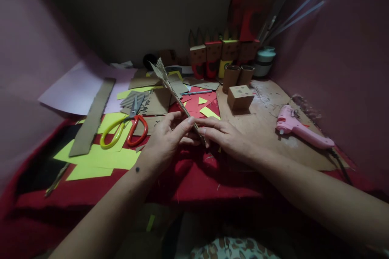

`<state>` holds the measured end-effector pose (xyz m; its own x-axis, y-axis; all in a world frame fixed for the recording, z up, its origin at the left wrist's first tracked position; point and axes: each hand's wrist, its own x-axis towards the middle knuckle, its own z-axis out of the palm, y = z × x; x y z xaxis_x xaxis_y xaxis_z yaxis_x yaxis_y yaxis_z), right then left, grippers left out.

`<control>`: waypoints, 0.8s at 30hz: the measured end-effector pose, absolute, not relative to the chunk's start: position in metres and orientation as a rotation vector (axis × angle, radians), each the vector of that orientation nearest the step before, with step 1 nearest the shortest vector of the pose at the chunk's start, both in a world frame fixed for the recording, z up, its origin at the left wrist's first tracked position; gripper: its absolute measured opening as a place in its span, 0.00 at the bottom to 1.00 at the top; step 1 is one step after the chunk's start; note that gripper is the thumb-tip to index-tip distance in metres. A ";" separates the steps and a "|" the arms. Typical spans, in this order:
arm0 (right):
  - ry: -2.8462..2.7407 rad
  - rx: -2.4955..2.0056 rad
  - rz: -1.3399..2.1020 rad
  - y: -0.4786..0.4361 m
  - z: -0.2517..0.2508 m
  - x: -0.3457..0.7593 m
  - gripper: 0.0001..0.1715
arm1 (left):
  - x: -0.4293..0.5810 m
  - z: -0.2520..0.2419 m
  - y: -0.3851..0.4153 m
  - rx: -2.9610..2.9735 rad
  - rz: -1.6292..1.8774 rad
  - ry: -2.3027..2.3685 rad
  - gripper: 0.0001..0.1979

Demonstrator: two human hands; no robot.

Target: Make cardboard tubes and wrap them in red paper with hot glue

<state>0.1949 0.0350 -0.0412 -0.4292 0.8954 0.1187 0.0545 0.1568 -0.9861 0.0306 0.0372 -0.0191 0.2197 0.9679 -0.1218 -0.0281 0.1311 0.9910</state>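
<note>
A narrow cardboard strip with a frayed, torn far end slants up and away above the front of the table. My left hand is closed on it, thumb along the top edge. From the other side, the fingers of my right hand pinch the strip's near end. Scissors with one yellow and one red handle lie to the left of my left hand, blades apart. Beyond my right hand stands a small cardboard box with marks on its top. The strip's lowest edge is partly hidden by my fingers.
Yellow paper, a long cardboard piece and lilac paper cover the left. A pink glue gun lies on a board at right. Cardboard figures, two cardboard tubes and a lidded container line the back.
</note>
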 end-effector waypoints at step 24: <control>-1.952 -0.724 0.799 0.034 -0.059 0.202 0.22 | 0.023 -0.026 0.021 1.374 0.932 1.140 0.21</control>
